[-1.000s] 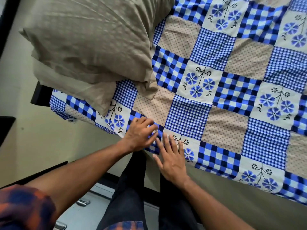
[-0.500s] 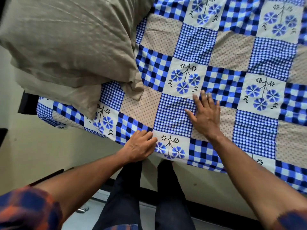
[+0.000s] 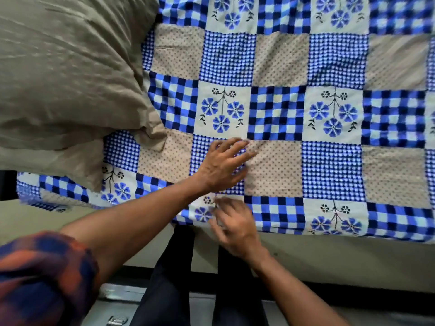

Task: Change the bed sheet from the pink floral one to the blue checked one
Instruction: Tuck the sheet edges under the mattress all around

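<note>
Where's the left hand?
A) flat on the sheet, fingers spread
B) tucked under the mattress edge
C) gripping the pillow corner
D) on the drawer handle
A: the left hand lies palm down with its fingers spread on the blue checked sheet, to the right of the pillow and not touching it.

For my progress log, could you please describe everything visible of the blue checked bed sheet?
The blue checked bed sheet is patchwork-patterned cloth: bold blue checks, fine gingham, dotted beige squares and pale squares with blue flowers. It lies spread over the bed, faintly creased, its near edge draped over the side. A beige pillow rests on its left part. The left hand lies flat on it, fingers spread; the blurred right hand touches its near edge.
</note>
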Tool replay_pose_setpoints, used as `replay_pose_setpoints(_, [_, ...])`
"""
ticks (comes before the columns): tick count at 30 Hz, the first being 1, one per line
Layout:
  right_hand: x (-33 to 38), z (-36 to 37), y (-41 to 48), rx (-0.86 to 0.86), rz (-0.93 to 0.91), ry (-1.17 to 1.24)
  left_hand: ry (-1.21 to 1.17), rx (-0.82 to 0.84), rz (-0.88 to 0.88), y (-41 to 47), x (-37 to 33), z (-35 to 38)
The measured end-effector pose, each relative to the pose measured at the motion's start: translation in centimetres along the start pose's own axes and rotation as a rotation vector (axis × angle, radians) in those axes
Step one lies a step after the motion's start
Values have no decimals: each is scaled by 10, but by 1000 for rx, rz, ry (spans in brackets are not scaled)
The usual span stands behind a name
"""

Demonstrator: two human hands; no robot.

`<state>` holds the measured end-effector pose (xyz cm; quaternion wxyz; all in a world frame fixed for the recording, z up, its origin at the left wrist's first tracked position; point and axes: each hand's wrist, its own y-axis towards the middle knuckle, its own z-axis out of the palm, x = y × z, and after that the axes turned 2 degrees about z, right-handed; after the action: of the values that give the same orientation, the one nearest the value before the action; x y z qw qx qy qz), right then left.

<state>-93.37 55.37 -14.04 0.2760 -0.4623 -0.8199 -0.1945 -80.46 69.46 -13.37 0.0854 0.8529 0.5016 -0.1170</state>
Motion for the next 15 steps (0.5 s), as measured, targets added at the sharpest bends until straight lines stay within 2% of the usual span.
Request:
replay_pose_setpoints(2, [-33,-38,15,-142,130,-27,46,42,22,32,-12,12])
replay_pose_setpoints(6, [-117,-96,43,-349,409,-239,61,121,-35,89,-41,38])
replay_pose_setpoints(10, [-179,-110,62,-181,704,-370,95,211,-142,112,-60,63])
replay_pose_setpoints(13, [-191,-102,60,-57,728,-428,122,194,-267,109,-30,60])
replay_pose_setpoints(15, [-191,-101,59,-42,736,-416,96,180,-409,99,9,47])
